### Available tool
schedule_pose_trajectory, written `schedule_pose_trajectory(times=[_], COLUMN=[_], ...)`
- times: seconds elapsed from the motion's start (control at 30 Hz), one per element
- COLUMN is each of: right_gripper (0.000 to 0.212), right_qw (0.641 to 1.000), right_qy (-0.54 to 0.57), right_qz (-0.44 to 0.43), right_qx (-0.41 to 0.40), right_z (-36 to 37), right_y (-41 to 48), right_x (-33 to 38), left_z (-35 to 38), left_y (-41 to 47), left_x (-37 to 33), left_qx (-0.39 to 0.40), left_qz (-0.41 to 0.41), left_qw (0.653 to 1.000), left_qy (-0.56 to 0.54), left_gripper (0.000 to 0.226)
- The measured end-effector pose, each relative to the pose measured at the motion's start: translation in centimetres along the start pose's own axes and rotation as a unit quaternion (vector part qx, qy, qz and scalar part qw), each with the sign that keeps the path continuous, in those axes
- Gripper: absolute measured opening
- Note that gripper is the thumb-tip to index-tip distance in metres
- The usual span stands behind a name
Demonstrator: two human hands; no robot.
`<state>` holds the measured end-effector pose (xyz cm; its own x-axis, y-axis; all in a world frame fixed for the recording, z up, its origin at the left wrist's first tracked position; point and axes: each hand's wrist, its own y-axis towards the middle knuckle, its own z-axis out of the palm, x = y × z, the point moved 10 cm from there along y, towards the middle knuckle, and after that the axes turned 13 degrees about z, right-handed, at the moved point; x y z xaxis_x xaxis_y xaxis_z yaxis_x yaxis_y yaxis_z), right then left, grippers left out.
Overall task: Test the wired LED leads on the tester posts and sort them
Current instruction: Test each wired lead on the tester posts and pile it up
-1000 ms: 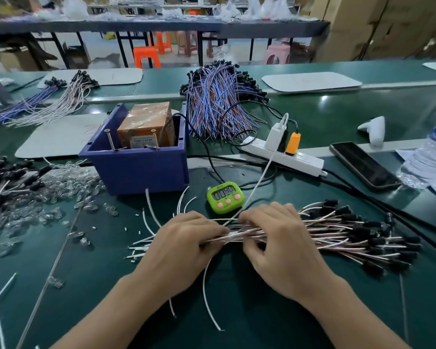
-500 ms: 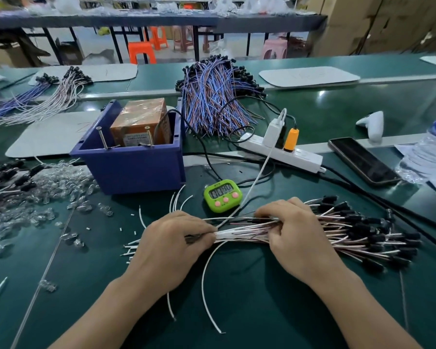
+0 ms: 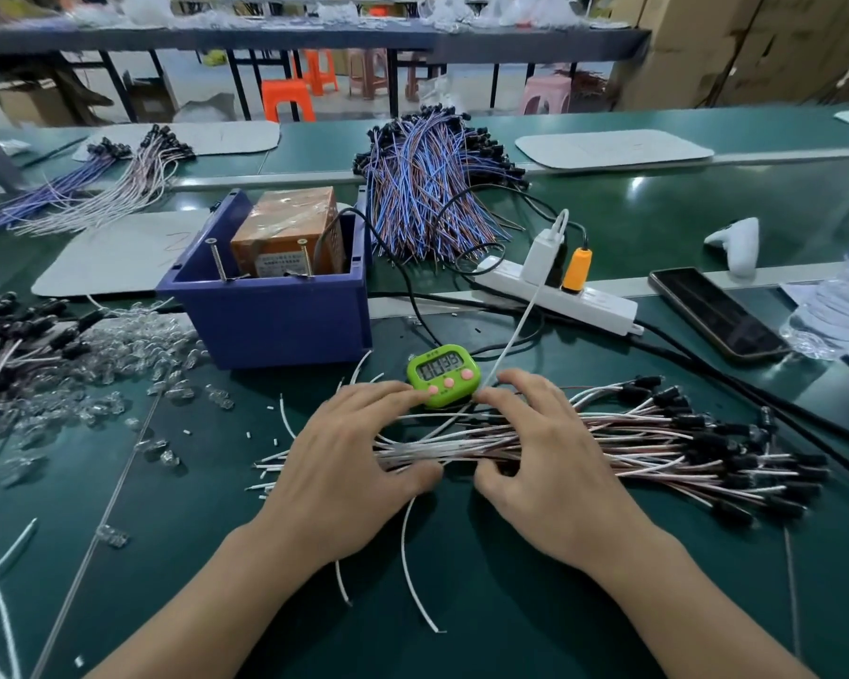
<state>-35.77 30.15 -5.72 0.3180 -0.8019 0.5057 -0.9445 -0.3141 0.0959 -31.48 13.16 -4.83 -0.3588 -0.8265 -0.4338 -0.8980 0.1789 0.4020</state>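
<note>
The left hand [image 3: 344,463] lies spread over the white-and-pink wired LED leads [image 3: 658,433]. Its fingers are fairly straight across the top of the bundle and its thumb sits against the near side. The right hand [image 3: 550,463] is just beside it and lies the same way, fingers fanned wide over the wires and thumb tucked at the near edge. Neither hand is closed round the bundle; both rest on it loosely.

The leads lie flat on the dark green worktop [image 3: 510,605], in front of the blue plastic bin [image 3: 275,325] and to its right. Their black capped ends [image 3: 756,463] point away from the bin and their bare tips point back towards it.

Two upright metal screw posts [image 3: 219,259] stand at the bin's near wall, in front of an orange-brown taped block [image 3: 285,232] inside it. A small lime-green digital timer with pink buttons [image 3: 444,372] sits just in front of the bin's right corner, and the left hand's fingertips reach its near edge.

A heap of blue and purple wires [image 3: 427,188] lies behind the bin to its right. A white power strip [image 3: 559,298] is right of the bin and holds an orange plug [image 3: 577,269]. A pile of clear plastic LED domes [image 3: 118,350] is scattered left of the bin. A few loose white wire pieces [image 3: 412,580] lie on the worktop under the wrists.
</note>
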Motion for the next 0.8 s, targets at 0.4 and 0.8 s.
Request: schedule_pose_trajectory(times=[0.4, 0.8], right_gripper=[0.009, 0.029], right_qw=[0.996, 0.999], right_qy=[-0.046, 0.006], right_qz=[-0.048, -0.020], right_qx=[-0.058, -0.039], right_z=[0.7, 0.0], right_y=[0.4, -0.7], right_x=[0.8, 2.7], left_z=[0.3, -0.1], left_y=[0.0, 0.3], left_x=[0.1, -0.3], left_qx=[-0.007, 0.081], left_qz=[-0.016, -0.038], left_qw=[0.999, 0.996], left_qy=[-0.052, -0.014], left_gripper=[0.020, 0.036])
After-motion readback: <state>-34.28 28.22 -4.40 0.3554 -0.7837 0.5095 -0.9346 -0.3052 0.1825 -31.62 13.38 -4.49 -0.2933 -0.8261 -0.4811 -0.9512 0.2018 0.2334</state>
